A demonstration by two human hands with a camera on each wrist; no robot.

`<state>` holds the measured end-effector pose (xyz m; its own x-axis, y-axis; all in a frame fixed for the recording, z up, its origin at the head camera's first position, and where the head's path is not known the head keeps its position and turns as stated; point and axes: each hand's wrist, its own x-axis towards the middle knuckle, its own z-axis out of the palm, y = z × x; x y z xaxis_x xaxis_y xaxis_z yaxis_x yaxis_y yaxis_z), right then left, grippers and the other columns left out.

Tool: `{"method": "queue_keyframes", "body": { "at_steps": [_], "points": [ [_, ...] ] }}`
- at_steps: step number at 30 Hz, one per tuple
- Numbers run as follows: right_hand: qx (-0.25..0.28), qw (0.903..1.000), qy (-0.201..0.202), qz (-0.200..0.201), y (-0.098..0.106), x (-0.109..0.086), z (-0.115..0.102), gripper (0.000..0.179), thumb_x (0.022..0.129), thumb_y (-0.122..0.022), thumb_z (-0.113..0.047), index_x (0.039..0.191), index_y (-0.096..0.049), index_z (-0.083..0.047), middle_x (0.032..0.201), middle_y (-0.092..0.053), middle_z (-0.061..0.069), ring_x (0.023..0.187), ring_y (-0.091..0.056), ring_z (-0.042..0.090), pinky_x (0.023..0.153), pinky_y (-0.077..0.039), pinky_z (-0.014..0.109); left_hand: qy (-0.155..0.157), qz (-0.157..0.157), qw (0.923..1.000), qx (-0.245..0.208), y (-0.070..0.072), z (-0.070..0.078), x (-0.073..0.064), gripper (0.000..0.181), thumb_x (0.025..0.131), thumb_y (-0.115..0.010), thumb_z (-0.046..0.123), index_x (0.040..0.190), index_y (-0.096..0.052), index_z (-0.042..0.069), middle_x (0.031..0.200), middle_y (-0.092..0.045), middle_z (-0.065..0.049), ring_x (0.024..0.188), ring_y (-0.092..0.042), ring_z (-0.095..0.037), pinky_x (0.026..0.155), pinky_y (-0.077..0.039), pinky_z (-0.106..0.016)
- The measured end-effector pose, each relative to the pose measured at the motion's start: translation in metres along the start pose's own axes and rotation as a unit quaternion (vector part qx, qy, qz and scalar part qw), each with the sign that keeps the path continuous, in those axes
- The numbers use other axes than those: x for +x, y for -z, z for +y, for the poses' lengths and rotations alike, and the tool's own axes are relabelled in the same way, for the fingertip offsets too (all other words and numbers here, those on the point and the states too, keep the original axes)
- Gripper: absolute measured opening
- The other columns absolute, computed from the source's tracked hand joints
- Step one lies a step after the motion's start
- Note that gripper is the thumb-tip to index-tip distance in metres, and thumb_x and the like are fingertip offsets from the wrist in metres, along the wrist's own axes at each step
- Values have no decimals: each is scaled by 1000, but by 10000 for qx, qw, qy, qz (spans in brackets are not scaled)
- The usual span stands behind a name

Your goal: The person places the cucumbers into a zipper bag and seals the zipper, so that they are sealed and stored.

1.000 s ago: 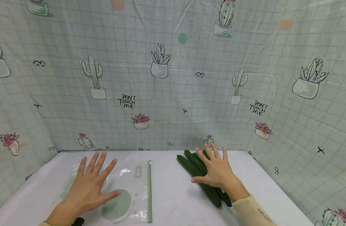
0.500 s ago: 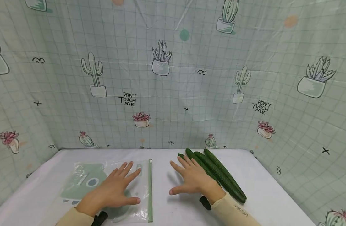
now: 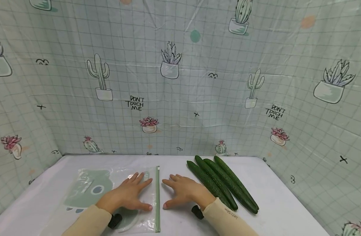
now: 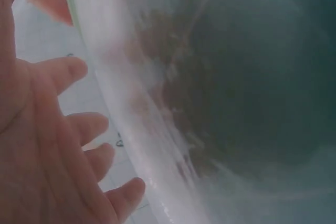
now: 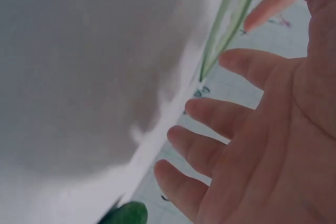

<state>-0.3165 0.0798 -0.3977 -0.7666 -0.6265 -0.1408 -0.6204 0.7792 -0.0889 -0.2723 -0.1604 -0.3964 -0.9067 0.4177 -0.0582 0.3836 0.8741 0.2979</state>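
Note:
A clear zip bag (image 3: pixel 89 186) with a green cartoon print lies flat on the left half of the white table, its green zip strip (image 3: pixel 158 203) along the right edge. My left hand (image 3: pixel 125 196) is spread over the bag's right part, thumb near the strip, holding nothing. Just right of the strip, my right hand (image 3: pixel 186 191) hovers over the table with fingers apart and nothing in it. Several long dark green cucumbers (image 3: pixel 227 183) lie side by side, slanting, to the right of that hand. In the right wrist view one cucumber tip (image 5: pixel 128 213) shows below the fingers.
The white table (image 3: pixel 274 196) ends at a hanging gridded sheet (image 3: pixel 180 98) with cactus drawings, which rises behind it and on both sides. A black wrist strap piece (image 3: pixel 198 212) sits under the right wrist, another (image 3: pixel 114 221) under the left.
Both hands have moved inward toward the zip strip. The right hand has left its place above the cucumbers, which now show fully; the left has shifted right across the bag.

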Motion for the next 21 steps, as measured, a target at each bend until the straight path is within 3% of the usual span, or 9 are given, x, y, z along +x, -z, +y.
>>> {"method": "queue_keyframes", "body": {
  "at_steps": [11, 21],
  "points": [
    [48, 9997, -63, -226, -8, 14, -6, 84, 76, -60, -72, 148, -36, -36, 152, -32, 4, 139, -31, 28, 107, -31, 47, 352, -469, 9982, 99, -5, 0, 2, 96, 70, -71, 66, 147, -41, 18, 152, -26, -22, 139, -20, -44, 106, -21, -62],
    [-54, 9996, -182, -206, -4, 15, -12, 78, 77, -60, -71, 144, -42, -38, 152, -33, 3, 139, -31, 27, 105, -33, 48, 561, -639, 9963, 134, -3, 0, 4, 96, 69, -70, 68, 147, -40, 21, 153, -25, -19, 140, -20, -42, 108, -20, -60]
  ]
}}
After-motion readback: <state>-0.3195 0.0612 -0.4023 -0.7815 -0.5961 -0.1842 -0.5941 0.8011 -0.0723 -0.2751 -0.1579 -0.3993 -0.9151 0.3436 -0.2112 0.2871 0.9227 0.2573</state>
